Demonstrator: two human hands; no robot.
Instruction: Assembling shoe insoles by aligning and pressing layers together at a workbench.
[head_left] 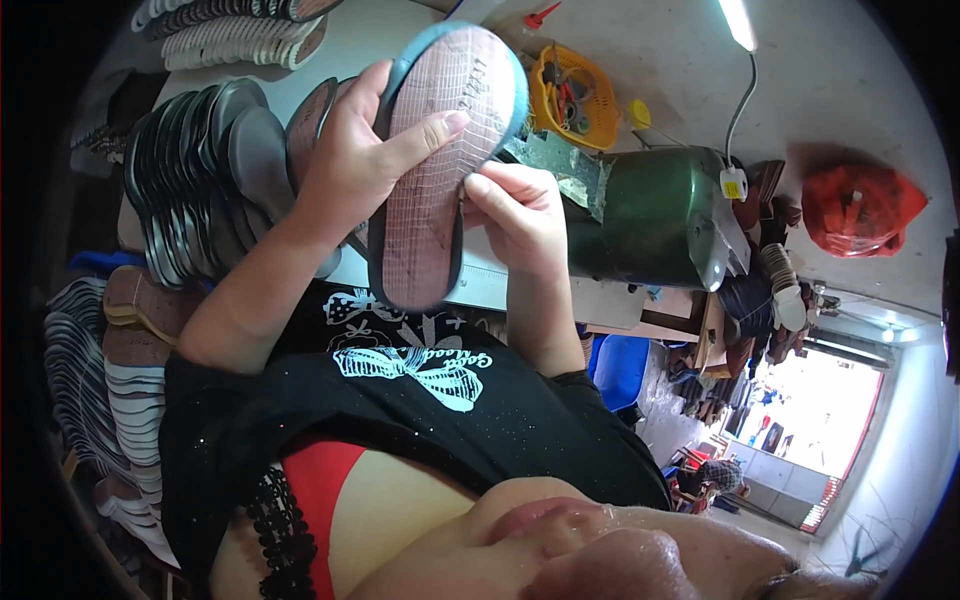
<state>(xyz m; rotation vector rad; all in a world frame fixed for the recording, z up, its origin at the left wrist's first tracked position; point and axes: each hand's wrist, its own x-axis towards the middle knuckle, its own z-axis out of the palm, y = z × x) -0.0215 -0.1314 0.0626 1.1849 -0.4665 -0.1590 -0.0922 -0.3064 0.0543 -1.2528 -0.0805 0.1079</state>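
Observation:
A shoe sole (425, 225) with a brown woven-pattern face and a dark edge is held up in front of my chest, tilted slightly. Its wide end shows a blue-green rim and handwritten marks. My left hand (375, 150) grips the sole from the left, thumb lying across the brown face and fingers behind it. On the opposite edge, near the sole's middle, the thumb and fingers of my right hand (515, 205) are pinched together. Whether anything small sits in that pinch is hidden.
Left of my hands, a row of dark soles (195, 180) stands on the white table (350, 45). More soles (135, 400) are stacked lower left. A dark green machine (650, 215) is close on the right, behind it a yellow basket (575, 95) of tools. A blue chair (618, 370) is lower right.

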